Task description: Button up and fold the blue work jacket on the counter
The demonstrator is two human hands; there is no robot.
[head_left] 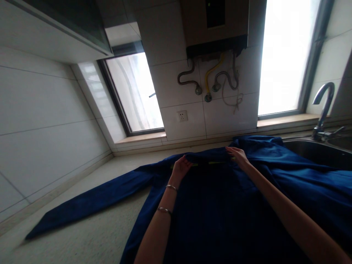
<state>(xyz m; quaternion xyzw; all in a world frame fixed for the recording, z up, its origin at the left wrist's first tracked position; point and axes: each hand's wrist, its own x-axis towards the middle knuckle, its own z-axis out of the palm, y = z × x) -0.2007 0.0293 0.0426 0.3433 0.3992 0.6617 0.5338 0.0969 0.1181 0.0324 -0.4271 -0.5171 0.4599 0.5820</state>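
Observation:
A dark blue long-sleeved jacket (209, 205) is spread over the countertop, one sleeve stretched out to the left and the other side bunched toward the sink. My left hand (182, 167) pinches the jacket's collar edge near its left end, with two bracelets on that wrist. At the collar's right end, my right hand (238, 156) has its thumb and fingers closed on the cloth. Thin yellow-green strips show along the collar between and beside my hands. The fingertips are partly hidden in the dark fabric.
A sink (305, 148) with a curved faucet (326, 106) lies to the right. The pale countertop (121, 227) meets a tiled wall with a socket (182, 116). Above hang a water heater (217, 22) and its pipes, between two windows. A cabinet (68, 25) overhangs the upper left.

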